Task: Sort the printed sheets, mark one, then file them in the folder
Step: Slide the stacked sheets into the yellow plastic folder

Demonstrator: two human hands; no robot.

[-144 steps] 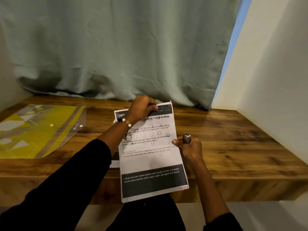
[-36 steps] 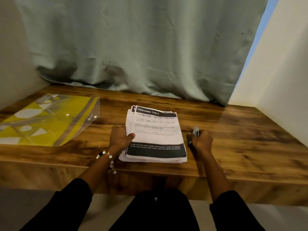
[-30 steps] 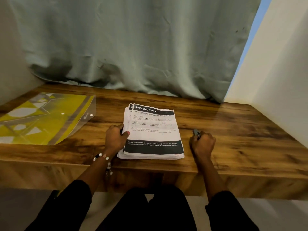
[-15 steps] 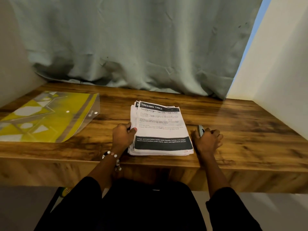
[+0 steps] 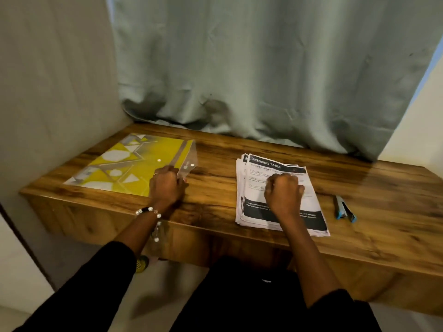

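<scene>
Lap: dark clothing (image 5: pixel 251 298) at the bottom of the view, long dark sleeves on both arms.
Left wrist: a bead bracelet (image 5: pixel 148 210) – white and dark beads – sits just over the near edge of the wooden desk (image 5: pixel 211 212).
Left hand: the left hand (image 5: pixel 165 185) lies at the near right corner of the folder, its fingers curled onto the clear flap's edge and pinching it.
Right hand: the right hand (image 5: pixel 284 194) rests on the middle of the paper stack as a fist, knuckles up; whether anything is inside the fist cannot be told.
Printed sheets: the stack of printed sheets (image 5: pixel 268 173) lies flat on the desk right of centre, slightly fanned, near edge close to the desk's front; the top sheet has black bands at head and foot – the heading reads "DRESSING TABLE".
Stapler: a small blue and dark stapler (image 5: pixel 344 209) lies on the desk just right of the stack, apart from both hands.
Folder: the yellow and white patterned folder (image 5: pixel 134 164) with a clear snap flap lies flat at the desk's left, well apart from the sheets.
Backdrop: a pale green curtain (image 5: pixel 263 80) hangs behind the desk, a plain wall (image 5: pixel 48 92) on the left.
</scene>
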